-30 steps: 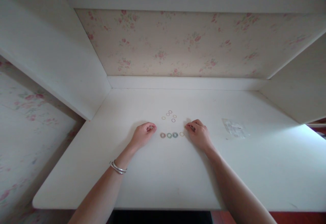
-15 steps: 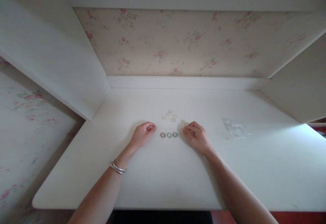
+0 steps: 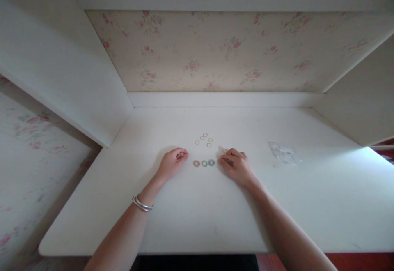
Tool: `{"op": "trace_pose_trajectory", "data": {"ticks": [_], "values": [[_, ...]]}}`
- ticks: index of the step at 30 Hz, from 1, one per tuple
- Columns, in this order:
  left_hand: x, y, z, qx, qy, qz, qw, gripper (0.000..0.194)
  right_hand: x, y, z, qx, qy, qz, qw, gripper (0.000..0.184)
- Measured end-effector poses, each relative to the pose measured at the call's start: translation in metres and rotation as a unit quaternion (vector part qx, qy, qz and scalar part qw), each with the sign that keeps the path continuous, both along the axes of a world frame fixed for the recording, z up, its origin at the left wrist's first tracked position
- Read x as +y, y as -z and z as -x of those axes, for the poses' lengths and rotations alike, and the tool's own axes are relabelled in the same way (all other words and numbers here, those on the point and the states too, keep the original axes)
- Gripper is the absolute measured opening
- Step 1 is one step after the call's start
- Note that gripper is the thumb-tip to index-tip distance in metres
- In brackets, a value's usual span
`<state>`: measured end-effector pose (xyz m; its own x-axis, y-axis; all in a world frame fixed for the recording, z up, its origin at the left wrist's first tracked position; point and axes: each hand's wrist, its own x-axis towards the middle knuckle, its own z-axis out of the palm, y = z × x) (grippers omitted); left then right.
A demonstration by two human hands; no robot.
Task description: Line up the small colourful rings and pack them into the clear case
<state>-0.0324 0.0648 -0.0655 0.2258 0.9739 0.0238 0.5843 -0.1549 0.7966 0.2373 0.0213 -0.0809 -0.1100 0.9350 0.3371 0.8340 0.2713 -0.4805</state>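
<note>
My left hand (image 3: 172, 162) rests on the white tabletop with its fingers curled and thumb against forefinger; nothing shows in it. Opposite it, my right hand (image 3: 238, 166) is closed in a pinch, its fingertips on a thin yellow ring (image 3: 218, 161) that they partly cover. Between the hands lies a row of small rings: a reddish-brown one (image 3: 196, 163), a green one (image 3: 204, 163) and a blue-grey one (image 3: 211, 162). These look thick, perhaps stacked. Just beyond my right fingers is another yellow ring (image 3: 225, 150), partly hidden.
Farther back, several thin rings lie loosely grouped, among them a yellow ring (image 3: 197, 142) and a dark ring (image 3: 209, 145). A crumpled clear plastic bag (image 3: 285, 153) is on the right of the white table (image 3: 197, 221). White panels and a flowered wall (image 3: 212, 53) enclose the table's back.
My right fingertips have shifted slightly left and toward me, onto the yellow ring at the row's end. More of the ring behind them shows. My left hand has stayed put.
</note>
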Motion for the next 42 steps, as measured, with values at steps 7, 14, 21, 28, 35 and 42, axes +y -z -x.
{"op": "trace_pose_trajectory", "data": {"ticks": [7,14,21,28,35,42], "values": [[0.000,0.001,-0.001,0.000,0.000,0.002,1.000,0.032,0.000,-0.001,-0.007,0.014,0.030,-0.004,0.999,0.020],[-0.003,-0.005,-0.002,0.006,-0.005,-0.006,1.000,0.031,-0.004,-0.005,-0.005,-0.046,-0.009,0.021,0.999,0.020],[-0.003,-0.005,-0.004,0.004,-0.010,0.004,1.000,0.032,-0.003,-0.007,-0.004,-0.034,-0.029,0.013,0.999,0.019],[-0.001,-0.001,-0.004,0.029,-0.010,-0.007,0.999,0.031,0.000,-0.006,-0.007,0.035,0.021,-0.015,0.999,0.023],[0.023,-0.007,-0.038,0.092,0.065,-0.095,0.989,0.021,0.009,-0.004,-0.017,0.125,0.109,0.021,0.986,0.028],[0.047,-0.007,-0.057,0.223,0.054,-0.104,0.968,0.018,0.014,-0.001,-0.023,0.164,0.122,0.026,0.979,0.028]]}}
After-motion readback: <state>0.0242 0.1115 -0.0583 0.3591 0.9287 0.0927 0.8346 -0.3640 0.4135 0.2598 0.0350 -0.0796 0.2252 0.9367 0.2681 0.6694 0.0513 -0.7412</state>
